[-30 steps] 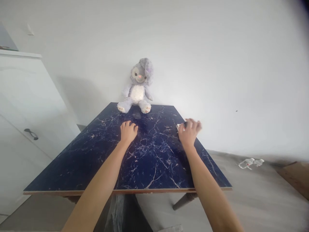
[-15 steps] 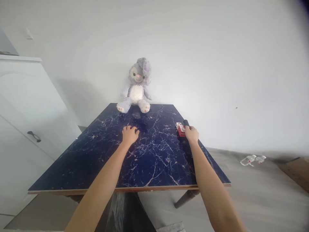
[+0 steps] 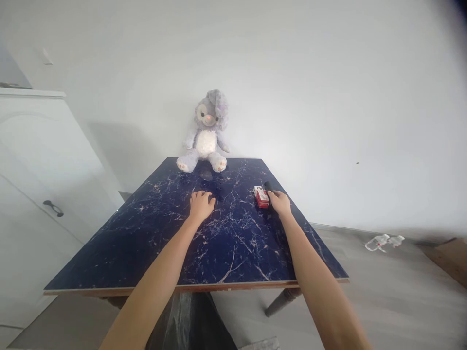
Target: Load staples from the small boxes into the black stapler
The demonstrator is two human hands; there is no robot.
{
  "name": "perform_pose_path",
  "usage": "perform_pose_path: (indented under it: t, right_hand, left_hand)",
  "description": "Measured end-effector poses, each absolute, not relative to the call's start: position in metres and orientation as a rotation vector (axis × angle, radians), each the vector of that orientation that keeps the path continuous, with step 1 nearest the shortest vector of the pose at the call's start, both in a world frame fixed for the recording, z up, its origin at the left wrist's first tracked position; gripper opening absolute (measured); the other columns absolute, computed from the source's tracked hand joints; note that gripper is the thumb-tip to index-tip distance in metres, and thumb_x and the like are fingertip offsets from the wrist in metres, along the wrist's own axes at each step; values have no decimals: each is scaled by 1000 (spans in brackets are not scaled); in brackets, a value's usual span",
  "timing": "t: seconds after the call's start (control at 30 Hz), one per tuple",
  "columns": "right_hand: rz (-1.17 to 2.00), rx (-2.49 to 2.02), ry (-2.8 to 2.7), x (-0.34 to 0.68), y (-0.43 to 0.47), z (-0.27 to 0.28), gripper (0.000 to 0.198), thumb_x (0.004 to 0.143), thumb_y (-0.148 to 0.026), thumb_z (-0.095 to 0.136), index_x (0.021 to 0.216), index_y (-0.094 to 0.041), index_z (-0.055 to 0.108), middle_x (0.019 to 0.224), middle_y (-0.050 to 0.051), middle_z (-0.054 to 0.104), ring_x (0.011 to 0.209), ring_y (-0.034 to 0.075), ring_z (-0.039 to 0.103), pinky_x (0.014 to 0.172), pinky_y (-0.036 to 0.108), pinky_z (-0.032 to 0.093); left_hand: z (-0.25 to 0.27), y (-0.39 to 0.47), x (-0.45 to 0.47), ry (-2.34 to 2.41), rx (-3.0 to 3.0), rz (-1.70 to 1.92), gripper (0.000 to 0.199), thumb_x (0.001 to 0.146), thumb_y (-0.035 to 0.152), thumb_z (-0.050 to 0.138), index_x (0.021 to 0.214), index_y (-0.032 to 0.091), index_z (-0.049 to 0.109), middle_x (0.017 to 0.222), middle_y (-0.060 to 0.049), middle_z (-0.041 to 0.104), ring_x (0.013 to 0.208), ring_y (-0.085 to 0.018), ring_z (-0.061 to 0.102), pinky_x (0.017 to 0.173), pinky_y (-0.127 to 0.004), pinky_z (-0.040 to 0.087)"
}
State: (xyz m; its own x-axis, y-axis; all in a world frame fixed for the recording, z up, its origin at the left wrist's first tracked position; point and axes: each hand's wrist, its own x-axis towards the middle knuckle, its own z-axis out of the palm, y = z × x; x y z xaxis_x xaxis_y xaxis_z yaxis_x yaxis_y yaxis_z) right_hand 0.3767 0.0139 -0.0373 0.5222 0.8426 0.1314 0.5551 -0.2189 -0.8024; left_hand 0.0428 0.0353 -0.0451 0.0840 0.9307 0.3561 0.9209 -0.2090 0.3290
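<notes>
Red-and-white box farther left than before

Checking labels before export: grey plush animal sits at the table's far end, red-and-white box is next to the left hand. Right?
Not quite: the head view shows the red-and-white box next to the right hand, not the left hand. The grey plush animal does sit at the table's far end.

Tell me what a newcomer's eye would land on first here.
Probably the pale plush toy, seated at the far edge of the dark blue marbled table. Next, the small red-and-white box toward the table's right edge, beside the dark object in the right hand.
</notes>
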Motion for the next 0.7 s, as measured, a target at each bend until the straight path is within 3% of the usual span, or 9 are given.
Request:
perform_pose_path:
  t: [0.3,0.47,0.7]
  right_hand:
    - [566,-1783,-1200,325,11,-42,55,82,-58,60,120,-19,69,109,10,75,97,22,71,84,30,52]
    - [629,-1707,-1242,274,18,-43,58,77,-61,66,117,-18,69,110,9,75,100,22,71,87,29,51]
    - [654,-1707,-1335,187,29,-34,56,80,-61,63,117,-19,65,114,10,73,109,26,68,94,35,50]
  left_hand:
    - [-34,31,53,1670,2187,903,38,96,37,49,127,21,64,116,-11,72,106,-28,65,98,-40,46]
    - [-33,29,58,1605,2039,917,38,100,41,42,126,24,63,103,-7,77,100,-26,70,90,-36,50]
    - [-28,32,25,1714,1925,1008,44,101,45,35,127,23,62,119,-11,72,113,-29,66,97,-40,48]
